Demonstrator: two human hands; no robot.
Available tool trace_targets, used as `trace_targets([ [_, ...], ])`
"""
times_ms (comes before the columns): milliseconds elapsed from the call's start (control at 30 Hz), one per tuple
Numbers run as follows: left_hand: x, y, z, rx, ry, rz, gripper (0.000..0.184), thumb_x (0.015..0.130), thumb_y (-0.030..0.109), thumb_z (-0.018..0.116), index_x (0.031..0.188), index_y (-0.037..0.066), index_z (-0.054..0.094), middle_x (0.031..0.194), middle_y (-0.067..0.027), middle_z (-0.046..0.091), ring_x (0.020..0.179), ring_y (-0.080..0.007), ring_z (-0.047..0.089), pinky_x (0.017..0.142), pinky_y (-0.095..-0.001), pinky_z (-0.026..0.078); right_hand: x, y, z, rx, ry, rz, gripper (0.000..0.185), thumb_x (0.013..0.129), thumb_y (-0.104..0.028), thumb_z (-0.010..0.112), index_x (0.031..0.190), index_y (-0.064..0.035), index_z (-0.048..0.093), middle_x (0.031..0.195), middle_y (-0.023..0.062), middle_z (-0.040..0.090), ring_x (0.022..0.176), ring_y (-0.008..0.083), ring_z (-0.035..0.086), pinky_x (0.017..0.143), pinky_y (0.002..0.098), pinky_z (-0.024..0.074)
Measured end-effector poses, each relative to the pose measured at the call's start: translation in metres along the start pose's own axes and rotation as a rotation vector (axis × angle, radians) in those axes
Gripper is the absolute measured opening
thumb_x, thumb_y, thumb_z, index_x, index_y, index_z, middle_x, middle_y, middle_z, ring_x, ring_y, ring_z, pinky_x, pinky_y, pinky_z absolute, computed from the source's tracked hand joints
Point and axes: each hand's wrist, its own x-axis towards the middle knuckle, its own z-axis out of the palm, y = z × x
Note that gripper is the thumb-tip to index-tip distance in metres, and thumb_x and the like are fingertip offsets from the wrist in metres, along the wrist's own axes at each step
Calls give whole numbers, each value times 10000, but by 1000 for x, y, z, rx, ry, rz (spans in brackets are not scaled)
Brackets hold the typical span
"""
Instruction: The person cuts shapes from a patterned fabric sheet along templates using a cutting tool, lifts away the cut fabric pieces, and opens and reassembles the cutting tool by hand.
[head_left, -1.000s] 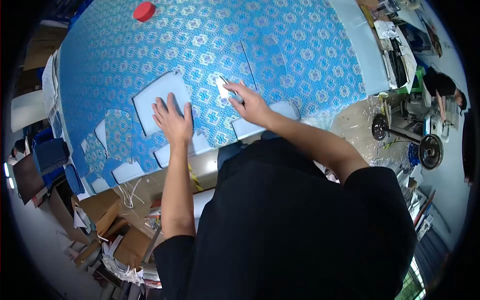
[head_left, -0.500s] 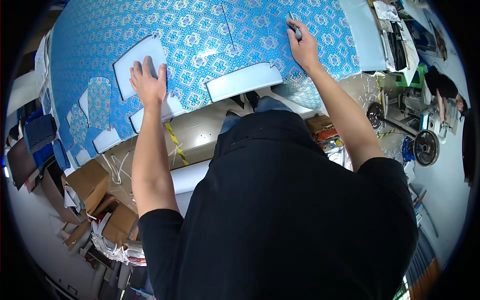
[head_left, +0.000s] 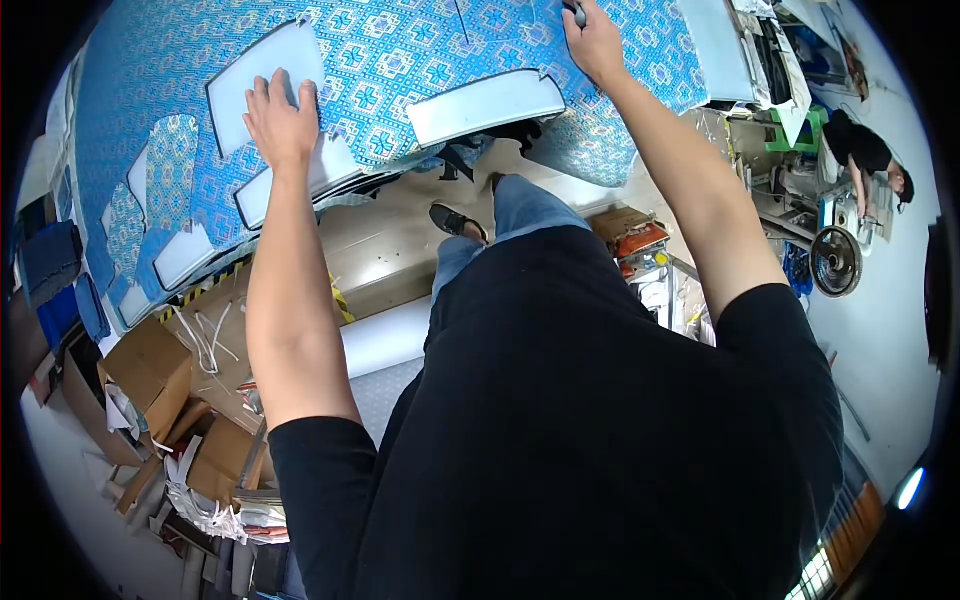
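Mostly, blue patterned cloth [head_left: 375, 105] fills the surface [head_left: 718, 55], with two bare hands on or over it.
The cloth hangs past the near edge at the right, and beyond the surface on that side another person [head_left: 865, 150] leans over a machine. A cardboard box [head_left: 150, 370] stands below the left end. Among the pattern are pale, dark-edged shapes: a large pale shape [head_left: 232, 100] towards the left and a long pale strip [head_left: 487, 107] along the near edge; whether these are pieces or gaps, I cannot tell. The left hand [head_left: 283, 125] lies flat on the large shape, fingers somewhat spread, gripping nothing. The right hand [head_left: 596, 45], near the top of view, is curled around a small tool [head_left: 577, 14], partly hidden by the fingers. A thin dark slit [head_left: 462, 25] runs through the cloth between the hands.
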Motion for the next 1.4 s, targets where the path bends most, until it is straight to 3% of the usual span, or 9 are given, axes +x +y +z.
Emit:
trace_targets([
  [600,-11,22,2,85,-27,-153,616,1025,441,500,1570,158,453,1677,-145,337,1579,-351,227,1272,-574,136,6,3,-3,93,57,-51,306,961,-193,689,1254,-108,664,1174,148,719,1082,365,681,923,433,556],
  [800,-11,28,0,84,-8,-160,576,1033,394,497,1556,153,468,1667,-148,351,1566,-372,252,1262,-588,156,5,1,-9,231,0,16,312,972,-176,690,1274,-111,647,1166,128,732,1053,341,707,887,408,565],
  [867,-10,30,-3,85,-4,-163,575,1032,390,503,1552,147,472,1665,-147,356,1564,-372,257,1261,-589,159,0,0,-10,424,-77,207,306,999,-192,675,1291,-109,641,1156,126,741,1033,310,729,857,397,574],
  [1100,-9,35,-5,56,-4,-174,562,1027,380,526,1531,133,496,1654,-147,373,1559,-373,266,1257,-588,173,2,-4,-21,353,-148,146,201,1011,-205,680,1176,-94,707,1135,112,735,996,278,736,815,371,580],
  [1267,-9,31,0,11,-30,-205,591,1020,385,556,1535,104,485,1655,-187,350,1561,-409,238,1250,-617,148,2,-7,-20,269,-159,19,236,969,-174,728,1180,-92,658,1217,122,710,1135,314,695,909,421,565],
  [1333,-8,57,-2,-75,-37,-180,622,1001,374,611,1539,93,475,1664,-212,318,1559,-437,221,1250,-627,125,-2,-14,-17,269,-224,1,287,940,-176,762,1145,-75,588,1350,124,669,1279,344,621,1010,465,523],
  [1367,-10,67,0,-103,-28,-49,662,981,369,656,1552,99,460,1669,-223,298,1556,-455,214,1253,-628,106,-4,-19,-16,213,-280,8,329,918,-184,784,1103,-69,538,1456,128,614,1399,367,521,1097,488,465],
  [1400,-11,86,-2,-143,-72,9,671,977,373,662,1555,100,458,1672,-224,293,1557,-456,210,1252,-631,100,-5,-24,-13,206,-284,8,329,918,-184,784,1103,-69,538,1456,128,614,1399,367,521,1097,488,465],
])
